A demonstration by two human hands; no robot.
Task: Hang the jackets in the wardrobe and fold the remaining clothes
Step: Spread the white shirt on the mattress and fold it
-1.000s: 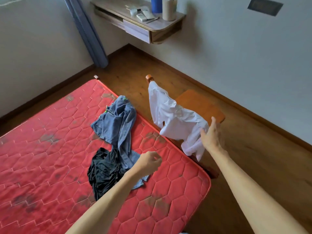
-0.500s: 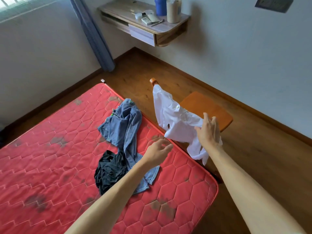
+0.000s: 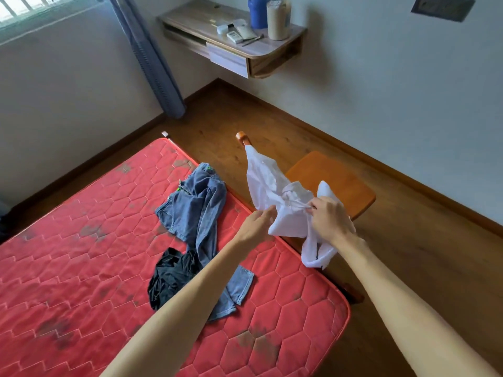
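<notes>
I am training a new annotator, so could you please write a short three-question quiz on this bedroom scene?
1. True or false: both hands grip the white shirt.
2. Which garment overlaps the black garment on the red mattress? A) a green towel B) the blue jeans C) a yellow scarf
3. Fill in: the white shirt hangs over the back of the wooden ____.

Key
1. True: the left hand pinches its lower edge, and the right hand grips the bunched cloth.
2. B.
3. chair.
</notes>
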